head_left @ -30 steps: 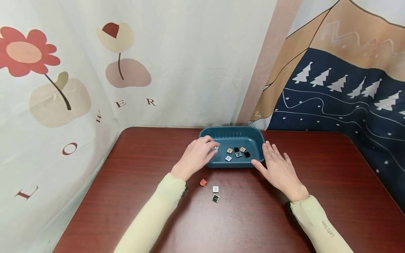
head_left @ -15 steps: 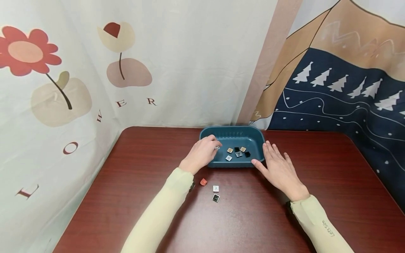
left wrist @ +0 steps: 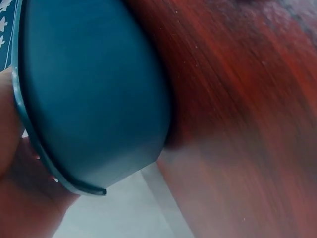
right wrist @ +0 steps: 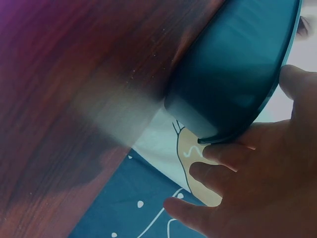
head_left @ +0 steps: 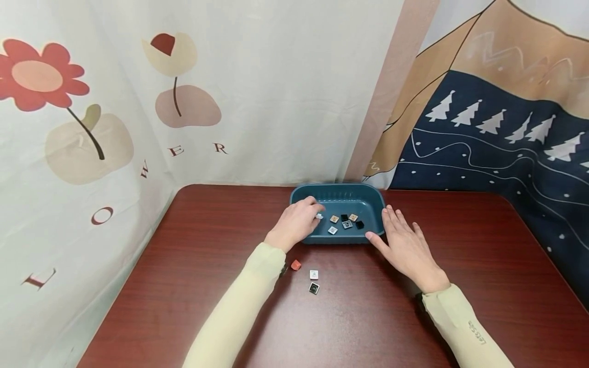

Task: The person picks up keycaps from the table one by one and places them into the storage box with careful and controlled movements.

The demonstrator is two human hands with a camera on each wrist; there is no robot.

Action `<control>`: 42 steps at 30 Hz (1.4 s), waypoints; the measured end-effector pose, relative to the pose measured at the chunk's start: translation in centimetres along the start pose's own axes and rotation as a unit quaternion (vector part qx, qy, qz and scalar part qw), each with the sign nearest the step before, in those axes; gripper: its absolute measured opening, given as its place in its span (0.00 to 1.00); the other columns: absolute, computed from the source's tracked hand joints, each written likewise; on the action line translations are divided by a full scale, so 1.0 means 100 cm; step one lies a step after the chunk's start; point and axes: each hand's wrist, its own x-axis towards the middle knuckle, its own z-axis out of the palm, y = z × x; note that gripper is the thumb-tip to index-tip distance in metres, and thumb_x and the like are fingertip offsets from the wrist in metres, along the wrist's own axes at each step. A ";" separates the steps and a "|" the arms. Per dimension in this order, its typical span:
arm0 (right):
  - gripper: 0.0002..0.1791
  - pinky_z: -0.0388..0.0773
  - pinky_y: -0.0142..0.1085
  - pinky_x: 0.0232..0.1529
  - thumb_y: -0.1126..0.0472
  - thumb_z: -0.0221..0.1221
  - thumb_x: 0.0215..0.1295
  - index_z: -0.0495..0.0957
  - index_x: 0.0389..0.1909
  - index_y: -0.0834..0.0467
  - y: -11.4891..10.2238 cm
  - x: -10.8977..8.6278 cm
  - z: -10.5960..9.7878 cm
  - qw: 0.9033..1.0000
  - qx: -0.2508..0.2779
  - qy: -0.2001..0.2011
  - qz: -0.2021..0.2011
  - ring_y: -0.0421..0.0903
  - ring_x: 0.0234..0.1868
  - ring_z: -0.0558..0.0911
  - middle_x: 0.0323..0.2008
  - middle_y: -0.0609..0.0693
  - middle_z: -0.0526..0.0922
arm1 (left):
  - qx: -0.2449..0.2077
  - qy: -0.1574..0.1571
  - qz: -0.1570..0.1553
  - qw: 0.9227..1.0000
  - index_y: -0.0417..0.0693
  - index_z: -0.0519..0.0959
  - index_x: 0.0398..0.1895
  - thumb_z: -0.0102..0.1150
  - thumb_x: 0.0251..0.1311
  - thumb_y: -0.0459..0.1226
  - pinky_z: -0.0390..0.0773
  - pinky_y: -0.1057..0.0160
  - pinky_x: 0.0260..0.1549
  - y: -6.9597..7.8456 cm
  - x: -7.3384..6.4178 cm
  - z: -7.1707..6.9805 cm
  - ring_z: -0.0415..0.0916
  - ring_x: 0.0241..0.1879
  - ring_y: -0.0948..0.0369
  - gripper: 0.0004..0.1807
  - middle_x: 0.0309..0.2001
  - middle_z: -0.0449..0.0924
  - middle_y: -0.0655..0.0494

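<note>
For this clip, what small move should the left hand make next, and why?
The left hand should probably loosen its pinch and set the pale piece down in the blue bin. The piece appears held over the bin, just left of other small pieces that lie in it, and the right hand touches the bin's right end, which may steady it.

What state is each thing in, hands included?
Blue tray: upright on the table, uncovered
Six tray pieces: lying loose inside
Left hand: holding a pale piece at the tray's left end
Right hand: fingers fairly straight, touching the tray's right end
Red piece: loose on the table
White piece: flat on the table
Dark piece: flat on the table
Curtain: hanging behind the table
</note>
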 end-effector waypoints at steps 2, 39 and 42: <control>0.55 0.49 0.72 0.70 0.25 0.40 0.74 0.52 0.80 0.69 0.000 0.000 0.000 1.000 0.001 0.000 0.000 0.67 0.79 0.52 0.80 0.67 0.52 | 0.003 0.021 0.014 1.000 0.49 0.84 0.61 0.68 0.68 0.37 0.82 0.58 0.51 0.000 -0.002 -0.002 0.82 0.51 0.57 0.19 0.55 0.81 0.51; 0.55 0.49 0.72 0.70 0.25 0.40 0.75 0.52 0.80 0.69 -0.001 -0.001 0.000 1.000 0.004 -0.002 0.000 0.68 0.79 0.52 0.80 0.67 0.51 | 0.113 0.113 0.245 0.956 0.45 0.79 0.64 0.67 0.66 0.45 0.79 0.57 0.47 -0.014 -0.101 -0.028 0.81 0.49 0.55 0.25 0.56 0.80 0.54; 0.55 0.49 0.72 0.70 0.26 0.40 0.75 0.52 0.80 0.70 -0.001 -0.001 0.001 1.000 0.003 0.000 0.000 0.68 0.79 0.52 0.80 0.67 0.51 | 0.112 0.095 0.249 0.957 0.47 0.79 0.62 0.68 0.65 0.44 0.79 0.58 0.47 -0.015 -0.107 -0.025 0.81 0.47 0.56 0.24 0.56 0.81 0.55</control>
